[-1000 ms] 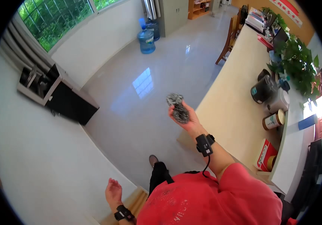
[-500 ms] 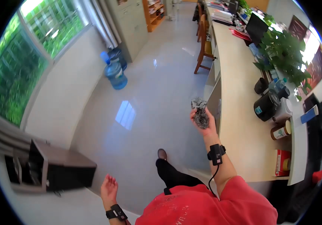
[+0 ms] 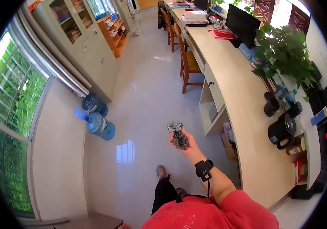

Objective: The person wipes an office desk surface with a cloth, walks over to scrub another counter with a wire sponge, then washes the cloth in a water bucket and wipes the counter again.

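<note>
Person in a red shirt [image 3: 209, 215] & black trousers [image 3: 161, 194], one shoe [image 3: 160, 171] fwd on the shiny floor [image 3: 144, 114]. Of the hands, L hand [image 3: 125, 226] is just a sliver at btm edge, beside a dark box top [image 3: 94, 222]; can't tell how far its fingers are spread or if it has hold of anything. R hand [image 3: 192, 148] is out in front, fingers curled round a grey fuzzy bundle [image 3: 180, 142], palm under it, grip closed; bundle is up in the air over the floor, clear of the counter [image 3: 247, 126], w/ a paler lump at top & darker one below. Black strapped device [image 3: 203, 170] on R wrist, cable hanging from it twd the shirt. Counter runs away along the R side; nr end has a red box [image 3: 299, 171] under the ledge, then a brown-lidded jar [image 3: 297, 148], black kettle [image 3: 281, 131], dark cups [image 3: 270, 108], clear bottle [image 3: 287, 99], leafy plant [image 3: 285, 57]. On the L, window [image 3: 12, 95] & two blue water bottles [image 3: 101, 126] by the wall. Further back: wooden chairs [image 3: 191, 63] at the counter, red folders [image 3: 223, 34], black monitor [image 3: 242, 23], paper stack [image 3: 197, 16], grey cabinet [image 3: 98, 68], orange shelf unit [image 3: 112, 40].
</note>
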Motion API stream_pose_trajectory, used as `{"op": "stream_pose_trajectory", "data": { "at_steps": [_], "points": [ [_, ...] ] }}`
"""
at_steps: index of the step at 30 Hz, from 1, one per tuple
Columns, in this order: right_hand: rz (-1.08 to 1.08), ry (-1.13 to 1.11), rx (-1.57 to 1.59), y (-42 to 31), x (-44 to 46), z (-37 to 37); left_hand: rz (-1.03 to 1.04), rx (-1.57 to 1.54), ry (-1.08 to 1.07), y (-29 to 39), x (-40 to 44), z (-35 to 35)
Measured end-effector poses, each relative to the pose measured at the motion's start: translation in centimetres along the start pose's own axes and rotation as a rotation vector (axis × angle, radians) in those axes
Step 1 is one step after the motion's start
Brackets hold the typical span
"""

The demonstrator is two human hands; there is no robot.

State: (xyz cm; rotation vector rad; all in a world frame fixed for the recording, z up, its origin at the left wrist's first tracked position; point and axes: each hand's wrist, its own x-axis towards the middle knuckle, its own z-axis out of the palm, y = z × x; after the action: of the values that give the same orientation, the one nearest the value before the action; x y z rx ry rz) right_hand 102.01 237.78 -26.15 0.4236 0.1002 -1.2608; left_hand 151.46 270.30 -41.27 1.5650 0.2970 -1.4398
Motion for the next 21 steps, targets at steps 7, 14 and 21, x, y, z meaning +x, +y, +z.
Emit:
{"op": "stream_pose_trajectory", "data": {
  "at_steps": [7,14,21],
  "points": [
    [-0.078,-0.043,0.063,-6.7,15.8,5.5,-0.114,0.22,0.042,7.7,12.3,14.4],
    [-0.26,-0.004,-0.006,-13.6,28.0,15.1,0.114,0.526,-0.329,23.8,24.6,30.9],
    [-0.348,0.031,0.031,-22.6,39.4,18.4,0.223,0.581,-0.185,38.9,34.0,71.0]
  ]
}}
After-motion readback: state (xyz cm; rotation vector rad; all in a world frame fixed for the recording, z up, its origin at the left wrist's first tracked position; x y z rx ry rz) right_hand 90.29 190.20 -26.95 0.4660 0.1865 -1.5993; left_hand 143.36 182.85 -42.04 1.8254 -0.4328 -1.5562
